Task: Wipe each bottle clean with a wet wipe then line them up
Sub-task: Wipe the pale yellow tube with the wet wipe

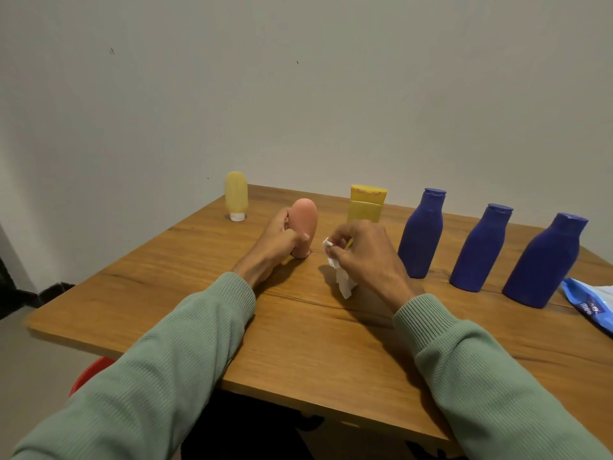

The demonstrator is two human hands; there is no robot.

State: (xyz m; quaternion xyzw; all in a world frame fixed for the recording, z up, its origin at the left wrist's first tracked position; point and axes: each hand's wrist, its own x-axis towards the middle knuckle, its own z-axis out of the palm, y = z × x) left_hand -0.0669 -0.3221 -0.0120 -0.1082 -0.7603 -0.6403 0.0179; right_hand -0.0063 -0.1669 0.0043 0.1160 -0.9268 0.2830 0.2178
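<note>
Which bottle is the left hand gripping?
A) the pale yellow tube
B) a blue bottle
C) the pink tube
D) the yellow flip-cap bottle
C: the left hand wraps the pink tube, standing cap-down on the table, while the right hand holds the wipe.

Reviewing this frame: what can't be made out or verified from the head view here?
- Wipe packet: cut off by the right edge; its print is too small to read.
- Square yellow bottle: its lower part is hidden behind the right hand.
- Pink bottle: its left side is covered by the left hand.
- Wet wipe: partly bunched inside the right fingers.
- Red object: mostly hidden under the table edge.
</note>
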